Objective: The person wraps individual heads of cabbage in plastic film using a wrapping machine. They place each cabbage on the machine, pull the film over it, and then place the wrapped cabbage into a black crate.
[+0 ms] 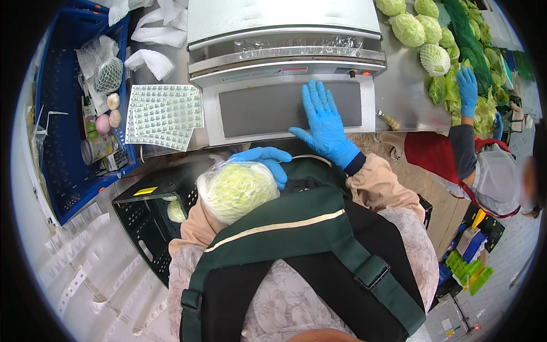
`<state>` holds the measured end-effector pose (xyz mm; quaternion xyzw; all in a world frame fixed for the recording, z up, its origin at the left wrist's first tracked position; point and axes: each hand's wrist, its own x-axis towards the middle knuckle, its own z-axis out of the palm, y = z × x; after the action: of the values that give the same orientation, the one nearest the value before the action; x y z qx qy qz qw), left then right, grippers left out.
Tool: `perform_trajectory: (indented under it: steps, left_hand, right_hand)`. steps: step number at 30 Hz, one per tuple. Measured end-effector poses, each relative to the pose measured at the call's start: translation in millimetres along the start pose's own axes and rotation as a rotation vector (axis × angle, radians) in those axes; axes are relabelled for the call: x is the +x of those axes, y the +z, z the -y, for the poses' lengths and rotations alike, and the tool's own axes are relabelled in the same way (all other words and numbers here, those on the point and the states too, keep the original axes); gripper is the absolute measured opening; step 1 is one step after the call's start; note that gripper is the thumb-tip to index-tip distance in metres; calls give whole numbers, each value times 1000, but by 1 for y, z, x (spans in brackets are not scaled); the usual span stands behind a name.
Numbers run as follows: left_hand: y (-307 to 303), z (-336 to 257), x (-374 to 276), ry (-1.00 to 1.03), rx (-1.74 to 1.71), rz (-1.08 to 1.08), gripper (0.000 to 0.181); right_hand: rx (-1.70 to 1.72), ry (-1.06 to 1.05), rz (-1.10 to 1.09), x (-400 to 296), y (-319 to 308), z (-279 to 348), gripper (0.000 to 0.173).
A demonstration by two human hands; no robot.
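Note:
A head of cabbage (pixel 239 190), in a white foam net under clear plastic film, is held against my body by my left hand (pixel 266 164). That hand wears a blue glove, its fingers bent behind the cabbage's top right; its palm is hidden. In another blue glove, my right hand (pixel 320 117) lies flat, fingers spread, over the dark plate (pixel 260 111) of a film wrapping machine (pixel 211 115). It holds nothing. Crumpled clear film lies along the machine's slot above the plate. Sticker sheets (pixel 164 115) lie left of the machine.
A blue crate (pixel 64 158) with packaged goods stands left, beside loose foam nets (pixel 151 62). Below it is a dark green crate (pixel 145 231) with a wrapped cabbage inside. Cabbages (pixel 408 30) and a handled tool (pixel 388 120) lie on the steel table at right, where a gloved co-worker (pixel 466 158) stands.

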<state>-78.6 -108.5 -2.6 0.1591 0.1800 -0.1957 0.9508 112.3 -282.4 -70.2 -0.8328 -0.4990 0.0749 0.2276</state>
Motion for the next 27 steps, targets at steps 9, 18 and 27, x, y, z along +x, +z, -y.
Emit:
perform_trajectory:
  steps: [9,18,27]
  left_hand:
    - [-24,52,12,720,-862,-70,64]
    - [4,63,-137,996,601,-968,92]
    - [-172,167,-357,1420,205,-1505,82]
  right_hand:
    - [1399,-5,651,43,-34,102,66]
    - [1468,228,760,73,25,189,47]
    - [1352,-337,1089,80,43,288,76]
